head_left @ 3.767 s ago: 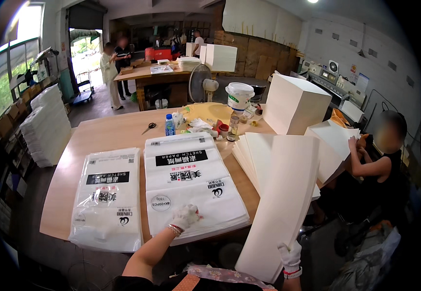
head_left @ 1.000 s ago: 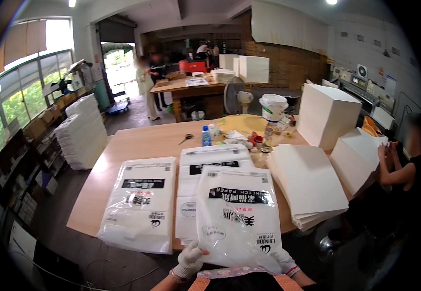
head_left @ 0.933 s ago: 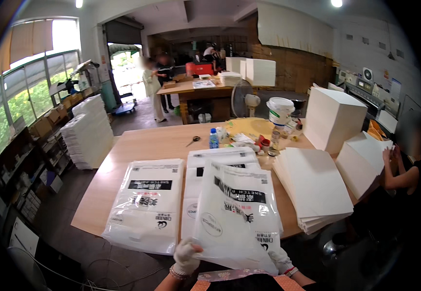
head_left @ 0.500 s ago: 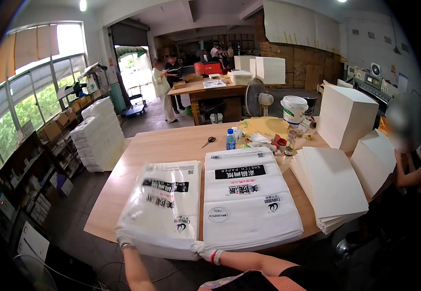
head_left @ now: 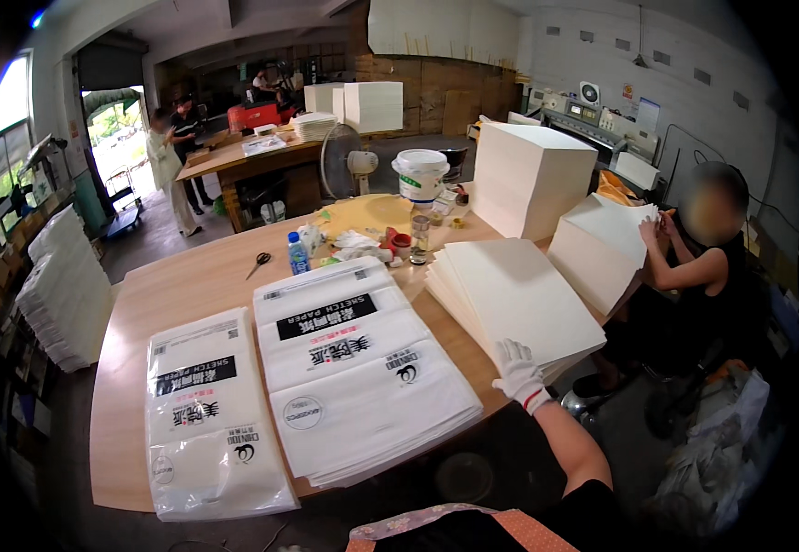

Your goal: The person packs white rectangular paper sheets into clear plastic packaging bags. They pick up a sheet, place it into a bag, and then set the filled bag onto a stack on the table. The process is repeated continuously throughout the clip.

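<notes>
My right hand [head_left: 521, 377], in a white glove with a red cuff edge, is at the near left corner of a fanned stack of white paper sheets [head_left: 533, 294]. Its fingers are stretched out and lie against the sheets. My left hand is out of the picture. To the left, a pile of flat white printed plastic bags [head_left: 376, 386] lies on the table. Beside it, at the table's near left edge, rests a clear-wrapped packet of paper [head_left: 206, 432] with black and red print.
A tall paper block [head_left: 528, 179] and a leaning paper stack [head_left: 602, 244] stand at the right, where a co-worker [head_left: 694, 258] sits. Scissors [head_left: 258, 265], a blue bottle [head_left: 297, 254], a white bucket [head_left: 420, 177] and a glass jar [head_left: 420, 241] occupy the table's far part.
Both hands have left the wrapped packet's near edge. My right hand has moved right to the paper stack; my left hand has gone out of view. The view has turned right.
</notes>
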